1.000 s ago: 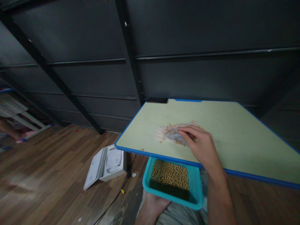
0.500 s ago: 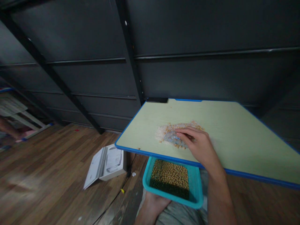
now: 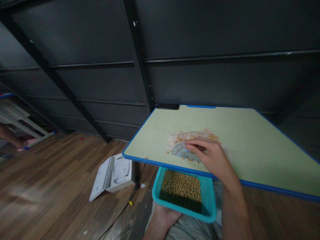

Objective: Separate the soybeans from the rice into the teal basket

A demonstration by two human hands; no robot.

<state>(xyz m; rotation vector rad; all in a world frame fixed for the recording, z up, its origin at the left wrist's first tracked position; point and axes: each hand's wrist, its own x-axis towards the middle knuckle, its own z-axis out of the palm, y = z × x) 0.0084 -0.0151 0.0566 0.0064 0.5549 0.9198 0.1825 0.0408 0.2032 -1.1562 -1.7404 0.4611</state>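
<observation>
My right hand point(image 3: 206, 151) pinches a clear plastic protractor point(image 3: 178, 150) that lies low over the tabletop point(image 3: 250, 140). Along its curved edge sits a spread of yellow soybeans point(image 3: 191, 135) mixed with pale, fine grains point(image 3: 171, 140). A few loose beans rest between the protractor and the table's near blue edge. Below that edge, my left hand point(image 3: 165, 215) supports a turquoise tray point(image 3: 208, 200) from underneath, its fingers mostly hidden. Soybeans point(image 3: 185, 183) fill much of the tray, with a dark green band at the near side.
A flat black object point(image 3: 167, 106) lies at the table's far left corner, against a dark panelled wall point(image 3: 225, 33). On the wooden floor are an opened white box point(image 3: 120, 171) and a black cable point(image 3: 120, 215). Another person's limb point(image 3: 11, 138) shows at far left.
My right hand has drawn the protractor slightly toward the near table edge, and several beans have shifted with it. The left hand and tray have stayed in place.
</observation>
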